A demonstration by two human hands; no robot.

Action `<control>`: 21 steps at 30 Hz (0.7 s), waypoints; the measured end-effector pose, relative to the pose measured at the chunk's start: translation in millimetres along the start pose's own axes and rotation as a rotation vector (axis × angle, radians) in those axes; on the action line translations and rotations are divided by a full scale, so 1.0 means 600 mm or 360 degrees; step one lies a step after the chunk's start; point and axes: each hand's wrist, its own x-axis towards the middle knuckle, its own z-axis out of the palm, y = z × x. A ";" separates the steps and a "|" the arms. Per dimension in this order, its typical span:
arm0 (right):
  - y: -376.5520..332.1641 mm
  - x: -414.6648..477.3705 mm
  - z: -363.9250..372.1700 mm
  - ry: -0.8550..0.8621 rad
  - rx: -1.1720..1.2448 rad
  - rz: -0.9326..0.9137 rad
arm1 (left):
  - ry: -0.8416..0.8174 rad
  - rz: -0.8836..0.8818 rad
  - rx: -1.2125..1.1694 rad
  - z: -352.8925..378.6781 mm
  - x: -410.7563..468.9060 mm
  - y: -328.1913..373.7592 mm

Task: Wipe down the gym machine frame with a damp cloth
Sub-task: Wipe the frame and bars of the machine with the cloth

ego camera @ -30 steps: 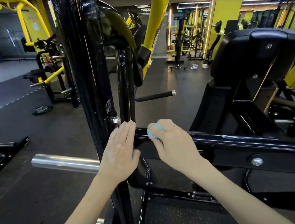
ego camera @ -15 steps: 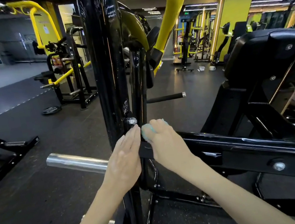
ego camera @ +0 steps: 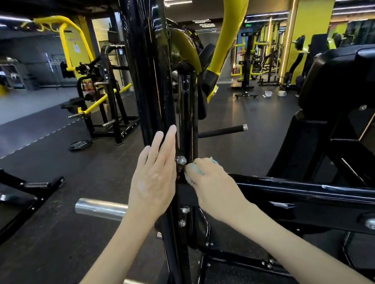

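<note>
Since a second ago, your left hand [ego camera: 155, 177] has slid up the black upright post [ego camera: 148, 75], so its straight fingers now reach past the silver bolt [ego camera: 180, 160] instead of ending below it. Your right hand [ego camera: 212, 186] has come in along the crossbeam [ego camera: 309, 194] toward the post. The teal cloth [ego camera: 197, 169] it carries now sits where beam meets post, just under the bolt. Your left hand lies flat against the post's near face, fingers together and pointing up, holding nothing. Your right hand is curled around the bunched cloth, knuckles up, with only slivers of teal showing past the fingers, and it presses the cloth into that joint. Both hands sit side by side, nearly touching, and your forearms run up from the bottom edge. A chrome bar [ego camera: 99, 207] juts out to the left behind your left wrist.
</note>
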 end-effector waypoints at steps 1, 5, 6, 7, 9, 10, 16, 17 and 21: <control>0.009 -0.010 -0.005 0.0015 -0.0012 -0.0016 | -0.0008 0.0017 0.0011 0.003 -0.004 -0.003; 0.055 -0.065 -0.037 0.0086 -0.0057 0.0030 | 0.0001 0.0051 -0.0010 0.006 -0.007 -0.008; 0.059 -0.072 -0.042 0.0079 -0.0080 0.0076 | 0.0008 0.0046 -0.0019 0.007 -0.006 -0.008; 0.058 -0.073 -0.042 0.0072 -0.0118 0.0119 | 0.0013 0.0037 -0.0023 0.008 -0.005 -0.006; 0.041 -0.055 -0.031 0.0067 -0.0181 0.0173 | 0.0007 0.0021 -0.0034 0.010 -0.005 -0.002; 0.025 -0.041 -0.023 0.0056 -0.0183 0.0170 | 0.0011 0.0011 -0.0037 0.010 -0.006 -0.001; -0.039 0.008 -0.003 -0.0072 -0.0100 0.0070 | -0.0011 -0.0055 -0.0076 0.010 -0.009 0.013; -0.031 -0.001 -0.008 -0.0068 -0.0082 0.0082 | -0.0031 -0.0050 -0.0099 0.009 -0.011 0.021; 0.037 -0.074 -0.049 0.0012 -0.0110 0.0221 | -0.0086 0.0062 -0.0321 0.017 -0.032 0.071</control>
